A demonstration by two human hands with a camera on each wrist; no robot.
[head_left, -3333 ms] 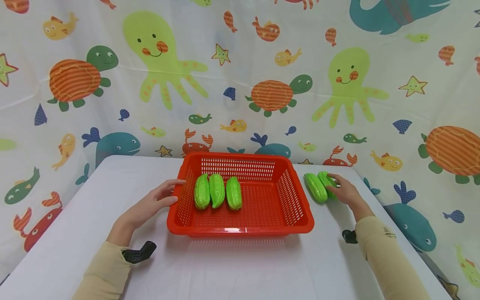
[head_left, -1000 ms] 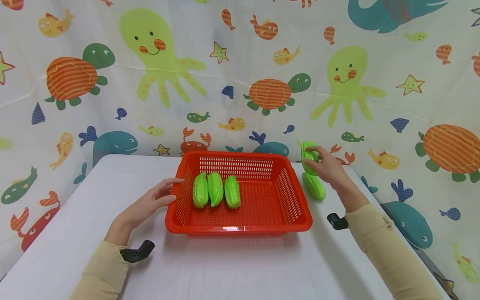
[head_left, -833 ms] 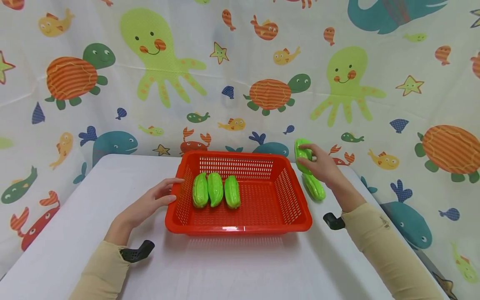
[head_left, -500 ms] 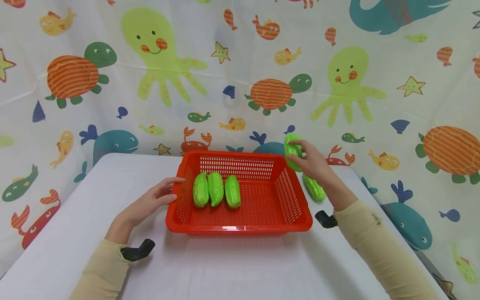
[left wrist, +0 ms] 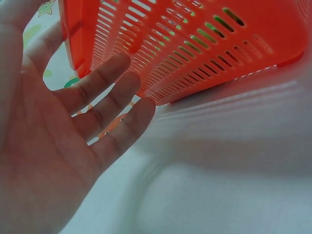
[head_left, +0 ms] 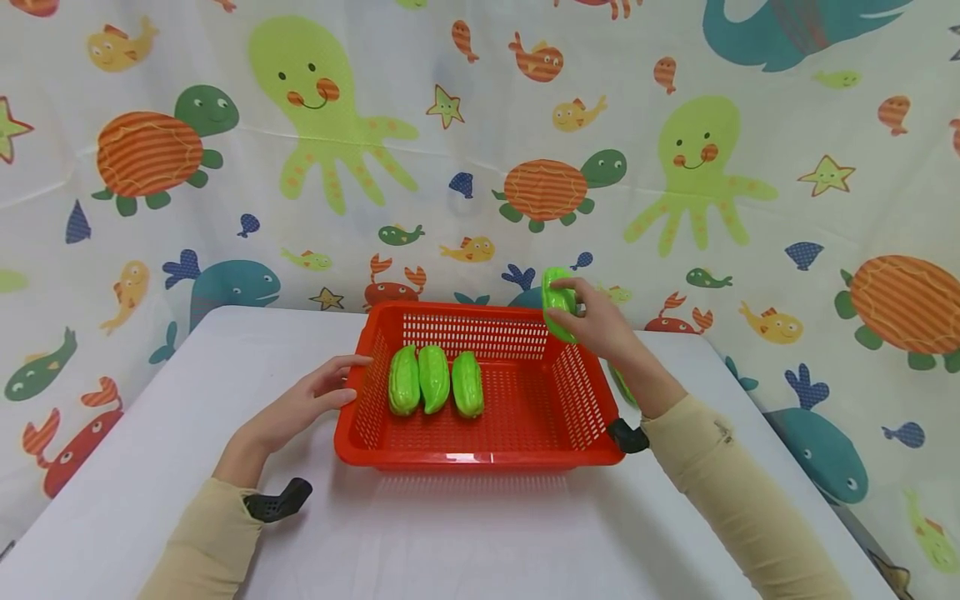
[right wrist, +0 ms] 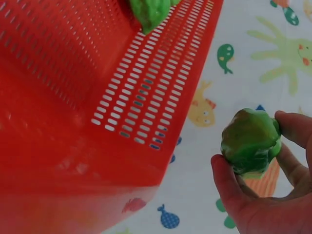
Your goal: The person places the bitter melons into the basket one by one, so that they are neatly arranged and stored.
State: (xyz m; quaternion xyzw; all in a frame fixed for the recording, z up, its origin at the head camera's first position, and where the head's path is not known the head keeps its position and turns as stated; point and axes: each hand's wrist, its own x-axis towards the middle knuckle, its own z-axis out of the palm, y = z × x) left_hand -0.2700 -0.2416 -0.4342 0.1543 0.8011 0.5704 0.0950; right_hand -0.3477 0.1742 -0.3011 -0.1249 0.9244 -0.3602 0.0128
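1. Nearest, the white desk (head_left: 450, 542) is carrying everything, and two tan sleeves are reaching in, the left sleeve (head_left: 206, 542) from the near left and the right sleeve (head_left: 735, 483) from the near right.
2. At the cuffs, a black device is sitting on each wrist: one at the left (head_left: 277, 501), one at the right (head_left: 627, 436).
3. The hands are staying well apart. The left hand (head_left: 296, 408) is touching the left side of the basket, its fingers relaxed and spreading, three of them showing loose outside the slotted wall in the left wrist view.
4. The red basket (head_left: 491, 457) is standing upright on the desk, between the hands.
5. Inside its left half, three green fruits are lying lengthwise: the left fruit (head_left: 404, 382) and the middle fruit (head_left: 434, 379) just beside each other, the right fruit (head_left: 467, 385) slightly apart.
6. Right of the basket, a fruit on the desk (head_left: 624, 387) is showing only partly behind the right forearm.
7. Farther, the right hand (head_left: 603, 325) is pinching the held fruit (head_left: 557, 300) between thumb and fingers, keeping it raised near the basket's far right corner.
8. Farthest, a white cloth (head_left: 480, 83) printed with sea animals is hanging behind the desk.
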